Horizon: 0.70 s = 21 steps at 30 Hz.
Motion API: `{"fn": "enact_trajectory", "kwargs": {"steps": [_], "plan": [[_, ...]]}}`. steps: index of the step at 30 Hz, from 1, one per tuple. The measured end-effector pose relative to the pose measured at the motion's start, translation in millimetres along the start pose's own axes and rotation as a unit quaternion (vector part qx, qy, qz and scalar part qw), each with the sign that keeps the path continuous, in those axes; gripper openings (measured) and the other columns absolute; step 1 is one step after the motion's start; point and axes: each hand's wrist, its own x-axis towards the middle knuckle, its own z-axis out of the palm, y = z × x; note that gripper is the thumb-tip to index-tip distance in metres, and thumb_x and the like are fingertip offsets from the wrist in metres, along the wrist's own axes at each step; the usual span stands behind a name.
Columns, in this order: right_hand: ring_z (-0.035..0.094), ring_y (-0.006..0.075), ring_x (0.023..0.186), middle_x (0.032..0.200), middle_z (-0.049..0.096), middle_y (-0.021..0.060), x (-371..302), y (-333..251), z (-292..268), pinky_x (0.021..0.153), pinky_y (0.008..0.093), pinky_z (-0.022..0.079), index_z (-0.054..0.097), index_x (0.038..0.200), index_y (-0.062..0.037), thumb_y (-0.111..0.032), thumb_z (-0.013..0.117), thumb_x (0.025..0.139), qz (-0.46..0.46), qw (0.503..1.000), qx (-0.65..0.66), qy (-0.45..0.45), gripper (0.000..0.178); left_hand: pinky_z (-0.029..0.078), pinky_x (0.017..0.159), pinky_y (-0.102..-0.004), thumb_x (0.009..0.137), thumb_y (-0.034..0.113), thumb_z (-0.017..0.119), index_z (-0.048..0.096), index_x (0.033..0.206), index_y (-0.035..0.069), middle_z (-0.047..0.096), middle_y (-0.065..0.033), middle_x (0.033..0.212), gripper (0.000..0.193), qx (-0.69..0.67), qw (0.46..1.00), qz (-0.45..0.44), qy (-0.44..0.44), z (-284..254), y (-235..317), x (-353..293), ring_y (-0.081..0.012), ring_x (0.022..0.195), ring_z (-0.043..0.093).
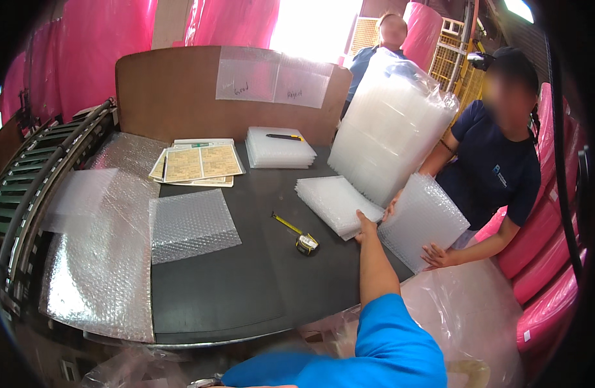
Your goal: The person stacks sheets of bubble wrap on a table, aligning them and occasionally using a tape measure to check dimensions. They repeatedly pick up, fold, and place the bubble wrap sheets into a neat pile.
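My right hand (366, 226) reaches out to the right side of the table. It grips the near right corner of a stack of bubble wrap sheets (336, 202), the thumb on top and the other fingers mostly hidden. Only a blue sleeve (271, 370) and a wristwatch (205, 382) show of my left arm at the lower edge; that hand is out of view. Left of the stack lies a tape measure (306, 244), its yellow blade partly drawn out. A single bubble wrap sheet (195, 223) lies flat on the dark table (245, 291).
At right a co-worker (498, 155) holds another bubble wrap stack (423, 223) beside a tall bagged pile (391, 123). Another person (391, 39) stands behind. Farther back are a sheet stack (279, 150) bearing a cutter knife (284, 137), and papers (200, 163). A roller conveyor (39, 174) runs along the left.
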Motion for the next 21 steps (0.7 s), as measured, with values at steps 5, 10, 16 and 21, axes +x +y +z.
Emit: {"fn": "enact_trajectory", "kwargs": {"steps": [5, 10, 16, 21], "plan": [[0.035, 0.0341, 0.120, 0.125, 0.040, 0.0215, -50, -20, 29, 0.095, 0.0479, 0.033, 0.032, 0.128, 0.0008, -0.021, 0.064, 0.078, -0.245, 0.889, -0.302, 0.242, 0.063, 0.032, 0.060, -0.0394, 0.080, 0.029, 0.056, 0.053, 0.084, 0.003, 0.049, -0.0129, 0.079, 0.027, -0.009, 1.000, 0.001, -0.007, -9, 8, -5, -0.0277, 0.065, 0.042], [0.041, 0.0325, 0.113, 0.120, 0.044, 0.0210, -96, 4, 63, 0.096, 0.0373, 0.032, 0.039, 0.122, 0.0033, -0.023, 0.063, 0.078, -0.494, 0.796, -0.349, -0.019, 0.057, 0.034, 0.064, -0.0390, 0.080, 0.030, 0.057, 0.054, 0.083, 0.002, 0.052, -0.0133, 0.082, 0.028, -0.051, 0.998, 0.020, 0.016, -8, 2, 1, -0.0289, 0.070, 0.046], [0.044, 0.0282, 0.111, 0.117, 0.049, 0.0142, -184, 78, 143, 0.095, 0.0374, 0.033, 0.047, 0.119, -0.0061, -0.027, 0.061, 0.078, -0.392, 0.745, -0.362, -0.400, 0.048, 0.038, 0.079, -0.0419, 0.079, 0.036, 0.062, 0.057, 0.096, -0.001, 0.054, -0.0169, 0.099, 0.041, -0.203, 0.977, -0.053, -0.035, -20, -19, -25, -0.0320, 0.090, 0.050], [0.023, 0.0304, 0.129, 0.134, 0.034, 0.0161, -219, 117, 198, 0.098, 0.0624, 0.014, 0.030, 0.134, -0.0118, -0.053, 0.052, 0.079, -0.219, 0.701, -0.592, -0.332, 0.072, 0.041, 0.083, -0.0392, 0.082, 0.025, 0.061, 0.060, 0.092, -0.002, 0.053, -0.0173, 0.106, 0.029, -0.091, 0.985, -0.146, 0.004, -11, -5, -31, -0.0308, 0.098, 0.050]]}}
